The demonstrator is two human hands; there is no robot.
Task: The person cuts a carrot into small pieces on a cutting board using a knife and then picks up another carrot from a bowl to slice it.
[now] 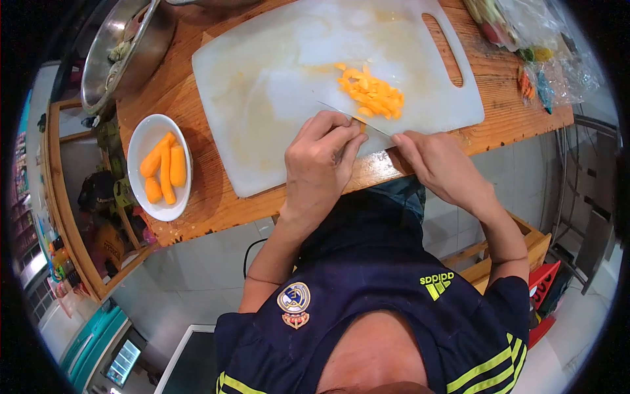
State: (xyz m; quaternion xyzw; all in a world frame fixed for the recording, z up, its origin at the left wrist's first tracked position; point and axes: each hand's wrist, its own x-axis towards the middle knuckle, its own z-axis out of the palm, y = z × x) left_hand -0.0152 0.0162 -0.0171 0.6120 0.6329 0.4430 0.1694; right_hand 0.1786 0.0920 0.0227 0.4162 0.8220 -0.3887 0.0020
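On the white cutting board (262, 98), near its front edge, my left hand (320, 154) has its fingers curled around a small end of carrot (361, 125), mostly hidden by them. My right hand (441, 164) grips a knife (377, 129); its handle is covered by the fingers. The thin blade slants up and left, passing beside my left fingertips. Just beyond the blade lies a small heap of chopped carrot (374, 93), bright orange and cut into little pieces.
To the left stands a white bowl (134, 177) with several peeled carrots (172, 165). A metal basin (147, 62) sits at the back left of the wooden table (213, 220). Plastic bags (564, 56) with vegetables lie at the right corner. The table's front edge is close to my body.
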